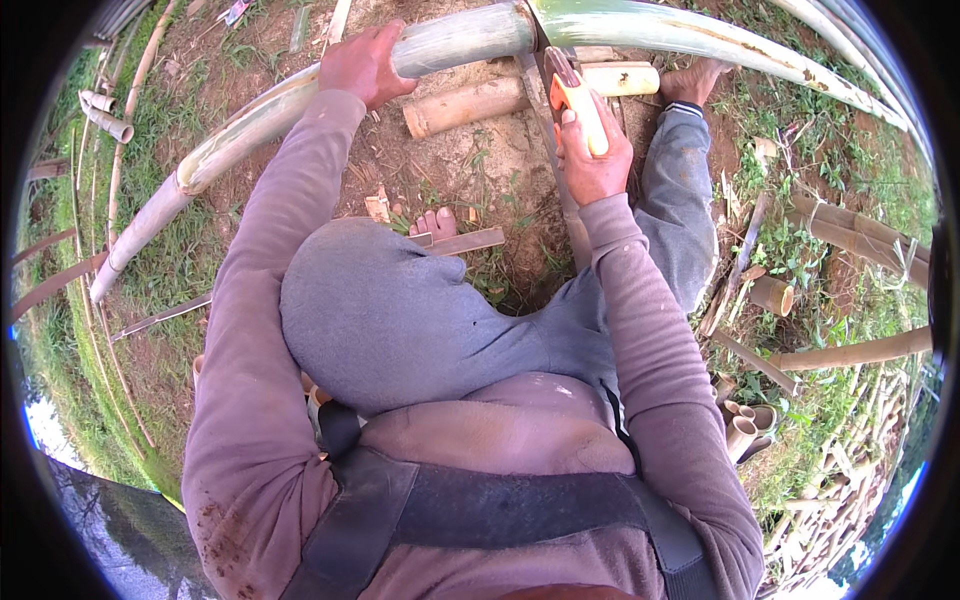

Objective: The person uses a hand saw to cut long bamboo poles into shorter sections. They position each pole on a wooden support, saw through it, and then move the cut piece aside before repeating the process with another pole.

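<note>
A long bamboo pole [460,42] arches across the top of the head view, pale on the left and greener on the right. My left hand [362,66] is wrapped over its pale part, pressing from above. In my right hand [592,160] is a handsaw [588,118] with an orange and cream handle. Its dark blade stands at a joint of the pole, where pale and green parts meet. How deep it has cut I cannot tell. Beneath the pole lie short bamboo pieces, one at the left [465,107] and one at the right [630,79].
My bare right foot [695,80] is beside the pole's green part; the other foot [433,222] rests on the dirt. A tied bamboo bundle [865,235] and cut bamboo tubes [742,432] lie at the right. Bamboo scraps [840,485] cover the ground at lower right.
</note>
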Motion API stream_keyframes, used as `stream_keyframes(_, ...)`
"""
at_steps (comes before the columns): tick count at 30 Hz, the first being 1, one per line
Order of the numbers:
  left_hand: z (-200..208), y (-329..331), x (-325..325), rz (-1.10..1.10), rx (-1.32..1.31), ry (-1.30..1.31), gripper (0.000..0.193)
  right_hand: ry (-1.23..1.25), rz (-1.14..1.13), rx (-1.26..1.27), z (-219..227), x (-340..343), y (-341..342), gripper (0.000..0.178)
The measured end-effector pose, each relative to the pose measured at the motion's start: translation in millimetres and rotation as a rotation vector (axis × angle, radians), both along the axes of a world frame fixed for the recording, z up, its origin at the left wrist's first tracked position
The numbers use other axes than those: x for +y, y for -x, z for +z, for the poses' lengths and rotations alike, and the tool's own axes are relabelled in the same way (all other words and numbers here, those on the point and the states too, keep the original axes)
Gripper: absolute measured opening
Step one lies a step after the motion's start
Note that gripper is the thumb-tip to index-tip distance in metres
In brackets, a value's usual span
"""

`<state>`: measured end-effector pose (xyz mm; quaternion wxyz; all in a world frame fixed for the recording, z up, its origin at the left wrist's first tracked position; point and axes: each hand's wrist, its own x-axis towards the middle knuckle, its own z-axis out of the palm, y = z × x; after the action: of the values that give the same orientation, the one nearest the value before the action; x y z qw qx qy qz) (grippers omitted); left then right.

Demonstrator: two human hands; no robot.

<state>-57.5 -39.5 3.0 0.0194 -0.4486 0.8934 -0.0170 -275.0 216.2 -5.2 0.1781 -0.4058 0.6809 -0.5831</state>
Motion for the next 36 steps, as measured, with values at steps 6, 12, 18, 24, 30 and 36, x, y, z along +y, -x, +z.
stream_keyframes(6, -23.0, -17.1, -6.8, -0.029, 0.075, 0.078, 0.093, -0.214, 0.020, -0.195, 28.7, 151.3, -37.6, 0.049)
stream_keyframes(12, -4.4, 2.9, 4.1, -0.003, 0.042, 0.007, 0.093, -0.117, -0.038, 0.052, -13.8, 57.1, -6.9, 0.047)
stream_keyframes(18, -3.0, -6.9, -7.4, -0.019, 0.019, 0.016, 0.096, -0.107, -0.009, -0.085, -5.9, 49.4, -11.2, 0.045)
stream_keyframes(24, -12.7, -12.4, -1.0, -0.016, 0.057, 0.076, 0.091, -0.230, 0.047, -0.111, 20.3, 180.9, -34.9, 0.051)
stream_keyframes(30, -5.7, -2.3, -0.2, -0.018, 0.032, 0.012, 0.090, -0.088, -0.031, -0.115, -24.7, 36.9, -11.2, 0.044)
stream_keyframes(36, 8.1, -2.1, 4.5, 0.039, 0.022, -0.043, 0.092, -0.074, 0.010, -0.211, -24.6, 30.6, -12.9, 0.047)
